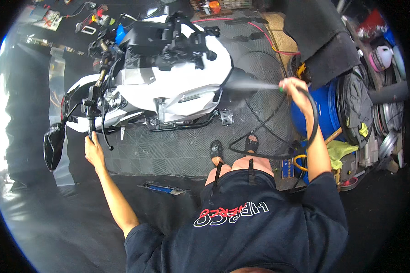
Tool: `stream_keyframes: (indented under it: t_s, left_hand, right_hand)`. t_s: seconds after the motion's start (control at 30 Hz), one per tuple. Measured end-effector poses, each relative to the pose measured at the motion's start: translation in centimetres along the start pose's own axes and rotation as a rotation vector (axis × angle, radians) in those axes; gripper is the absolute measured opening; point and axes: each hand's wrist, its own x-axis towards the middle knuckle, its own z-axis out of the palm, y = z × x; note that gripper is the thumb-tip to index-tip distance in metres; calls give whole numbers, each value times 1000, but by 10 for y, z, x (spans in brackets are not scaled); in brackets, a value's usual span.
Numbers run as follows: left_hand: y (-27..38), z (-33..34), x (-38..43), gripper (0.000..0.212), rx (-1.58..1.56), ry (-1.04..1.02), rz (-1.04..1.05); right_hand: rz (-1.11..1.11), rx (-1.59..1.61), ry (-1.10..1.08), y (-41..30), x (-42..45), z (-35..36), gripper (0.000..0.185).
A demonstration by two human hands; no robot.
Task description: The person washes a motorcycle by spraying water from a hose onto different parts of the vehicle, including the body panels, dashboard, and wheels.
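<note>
A white-and-black motorcycle [198, 76] stands in front of me, its headlight end towards the right. My left hand [95, 152] is wrapped around the handlebar grip [92, 124], beside the brake or clutch lever [105, 133]. A black mirror [53, 145] juts out past that hand. In my right hand [295, 89] is the end of a black hose [315, 117]; a bit of green shows at the nozzle, which my fingers mostly hide. From it a white spray [251, 84] shoots left onto the dark front end of the motorcycle, below the fairing.
Loops of hose [259, 124] lie on the wet, ribbed floor mat [177, 150] near my sandals [216, 148]. At right are a blue drum [311, 109], a draped grey cloth [358, 99] and a yellow-green rag [340, 150]. A red hose [268, 37] crosses the floor at the back.
</note>
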Motion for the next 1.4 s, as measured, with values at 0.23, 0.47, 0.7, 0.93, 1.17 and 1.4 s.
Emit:
stream_keyframes:
  t_s: [0.23, 0.47, 0.7, 0.93, 1.17, 1.4]
  left_hand:
    - [-31, 6, 13, 53, -955, -167, -410]
    - [-44, 18, 7, 40, -1680, -276, -455]
    - [-48, 26, 3, 44, -2100, -378, -603]
    - [-46, 28, 0, 47, -2262, -430, -685]
    - [-44, 27, -2, 43, -2418, -512, -759]
    - [-44, 42, -2, 41, -2593, -538, -778]
  right_hand:
    - [-242, -174, -453, -178, -79, 85, 19]
    - [-646, -126, -544, -364, -61, 114, 25]
    - [-986, -315, -657, -487, -66, 169, 32]
    - [-984, -562, -653, -556, -65, 201, 33]
    - [-1060, -579, -521, -582, -71, 224, 37]
    - [-990, -790, -749, -636, -52, 219, 31]
